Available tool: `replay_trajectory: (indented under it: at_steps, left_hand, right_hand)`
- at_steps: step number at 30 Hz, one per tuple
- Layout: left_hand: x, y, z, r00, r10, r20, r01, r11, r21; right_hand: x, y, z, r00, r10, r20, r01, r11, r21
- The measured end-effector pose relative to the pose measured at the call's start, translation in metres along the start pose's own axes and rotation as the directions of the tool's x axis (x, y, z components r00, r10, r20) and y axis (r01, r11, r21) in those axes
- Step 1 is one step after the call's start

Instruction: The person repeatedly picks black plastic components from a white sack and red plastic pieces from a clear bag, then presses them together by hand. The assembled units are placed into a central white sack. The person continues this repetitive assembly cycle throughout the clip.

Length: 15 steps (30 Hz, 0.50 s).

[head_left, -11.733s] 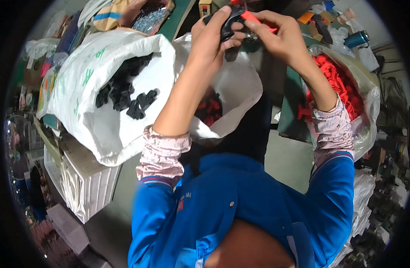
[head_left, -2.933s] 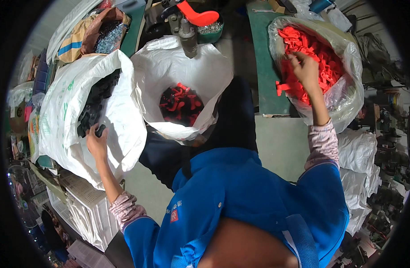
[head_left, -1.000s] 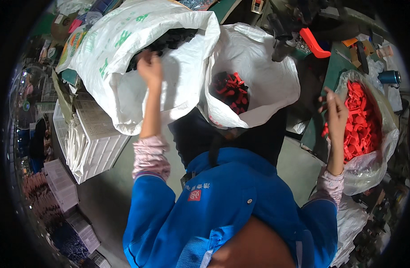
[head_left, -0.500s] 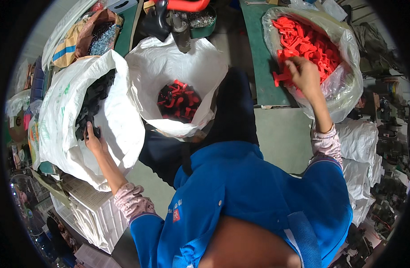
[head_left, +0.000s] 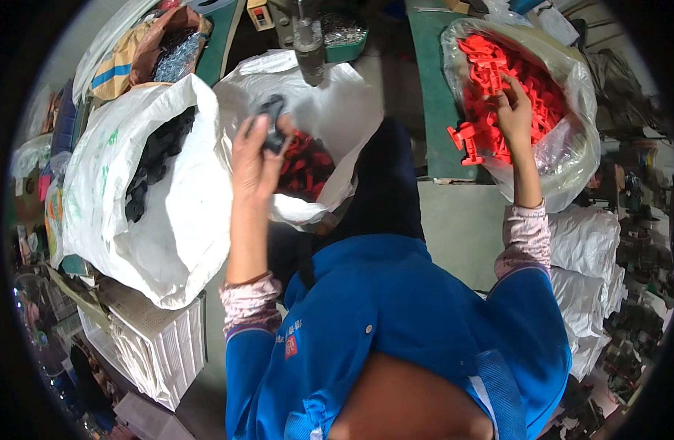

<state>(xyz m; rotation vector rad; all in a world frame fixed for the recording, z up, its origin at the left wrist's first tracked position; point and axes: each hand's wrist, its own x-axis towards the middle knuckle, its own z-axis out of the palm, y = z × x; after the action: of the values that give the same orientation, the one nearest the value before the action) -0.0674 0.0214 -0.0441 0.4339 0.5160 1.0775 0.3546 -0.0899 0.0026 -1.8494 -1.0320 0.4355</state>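
Observation:
My left hand (head_left: 256, 158) is closed around a black plastic part (head_left: 273, 123), blurred by motion, over the middle white sack (head_left: 344, 95). Red and black pieces (head_left: 305, 167) lie at the bottom of that sack. On the right, my right hand (head_left: 514, 116) reaches into a clear plastic bag (head_left: 580, 139) heaped with red plastic parts (head_left: 531, 81). Its thumb and fingers close about a red plastic part (head_left: 488, 72) at the heap's near left. The left white sack (head_left: 95, 191) has more black parts (head_left: 157, 158) inside.
A metal machine post (head_left: 308, 51) stands above the middle sack, beside a green tray (head_left: 346, 45) of small metal pieces. A brown paper bag (head_left: 117, 73) of metal fasteners sits at far left. The green bench (head_left: 436, 88) edges the right bag; stacked white bundles (head_left: 583, 242) lie below it.
My left hand has come out of the left sack with a black part and moved right over the middle sack. My right hand has shifted slightly up within the red heap.

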Motion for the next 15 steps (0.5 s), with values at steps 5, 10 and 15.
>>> replay_trajectory:
  at_steps: [5, 10, 15]
  left_hand:
    - [0.009, -0.031, 0.058, 0.999, -0.014, 0.043, 0.006, 0.985, 0.174]
    - [0.009, -0.021, 0.067, 0.997, 0.030, 0.075, -0.046, 0.974, 0.222]
    - [0.007, -0.027, 0.071, 0.991, 0.117, 0.066, -0.122, 0.989, 0.084]
  right_hand:
    - [-0.038, -0.051, 0.088, 0.806, 0.084, 0.586, -0.543, 0.499, 0.675]
    - [-0.041, -0.103, 0.128, 0.765, -0.079, 0.639, -0.350, 0.782, 0.516]
    - [-0.034, -0.118, 0.143, 0.760, -0.254, 0.598, 0.001, 0.921, 0.389]
